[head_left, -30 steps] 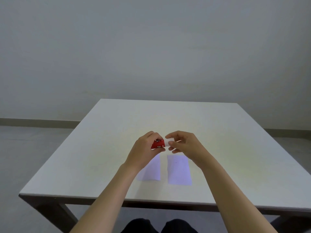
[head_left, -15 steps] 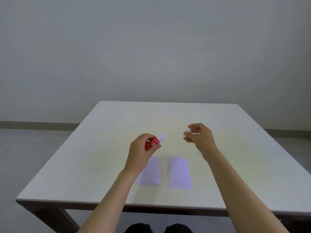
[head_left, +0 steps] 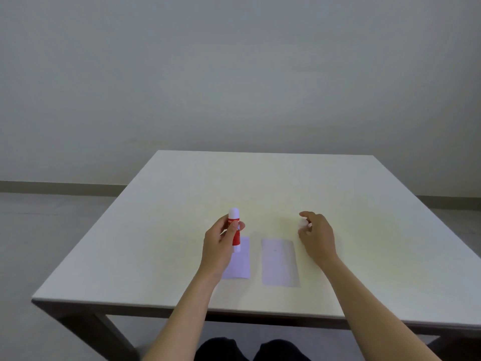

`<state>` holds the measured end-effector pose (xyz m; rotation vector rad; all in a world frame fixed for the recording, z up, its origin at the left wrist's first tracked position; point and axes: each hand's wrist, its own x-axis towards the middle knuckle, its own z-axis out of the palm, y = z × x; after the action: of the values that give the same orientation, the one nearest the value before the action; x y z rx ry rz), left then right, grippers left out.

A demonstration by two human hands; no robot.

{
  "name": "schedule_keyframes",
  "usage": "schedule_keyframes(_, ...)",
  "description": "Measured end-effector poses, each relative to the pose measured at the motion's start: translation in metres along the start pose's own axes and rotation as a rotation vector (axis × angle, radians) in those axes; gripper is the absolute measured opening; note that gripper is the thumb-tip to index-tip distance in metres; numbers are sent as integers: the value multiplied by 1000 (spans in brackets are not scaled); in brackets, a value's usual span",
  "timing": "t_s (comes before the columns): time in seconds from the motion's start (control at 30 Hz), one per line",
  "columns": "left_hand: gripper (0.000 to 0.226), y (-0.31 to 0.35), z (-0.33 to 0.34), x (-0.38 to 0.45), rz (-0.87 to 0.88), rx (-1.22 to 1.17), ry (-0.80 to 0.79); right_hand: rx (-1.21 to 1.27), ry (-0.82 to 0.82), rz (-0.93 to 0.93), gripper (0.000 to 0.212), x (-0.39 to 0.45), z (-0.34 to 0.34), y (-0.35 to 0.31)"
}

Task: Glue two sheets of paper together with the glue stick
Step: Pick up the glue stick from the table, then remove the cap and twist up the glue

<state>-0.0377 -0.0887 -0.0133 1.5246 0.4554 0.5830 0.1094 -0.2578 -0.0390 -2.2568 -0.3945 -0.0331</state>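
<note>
Left hand (head_left: 221, 246) grasps an upright glue stick (head_left: 235, 230) over the left sheet (head_left: 240, 261); right hand (head_left: 316, 235) pinches a white cap (head_left: 303, 223) above the bench (head_left: 364, 204).

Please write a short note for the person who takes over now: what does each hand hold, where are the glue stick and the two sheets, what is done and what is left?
Left hand: holds the glue stick upright over the left sheet, white tip up.
Right hand: above the table, right of the right sheet, fingers curled on a small white piece, probably the cap.
Sheets: flat, side by side, apart, near the front edge.
Done: the stick appears uncapped.
Left: no glue visibly applied; spread glue on one sheet, press the other on, recap.
</note>
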Motion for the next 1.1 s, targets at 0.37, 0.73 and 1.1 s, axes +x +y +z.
schedule_keyframes(0.37, 17, 32, 21, 3, 18, -399, 161, 499, -231, -91, 28, -63, 2, -80)
schedule_keyframes(0.73, 12, 47, 12, 2, -13, -526, 71, 1037, -319, 399, 49, -68, 26, -115)
schedule_keyframes(1.1, 15, 55, -7, 6, -2, -583, 90, 1025, -423, 128, 27, -69, 14, -127)
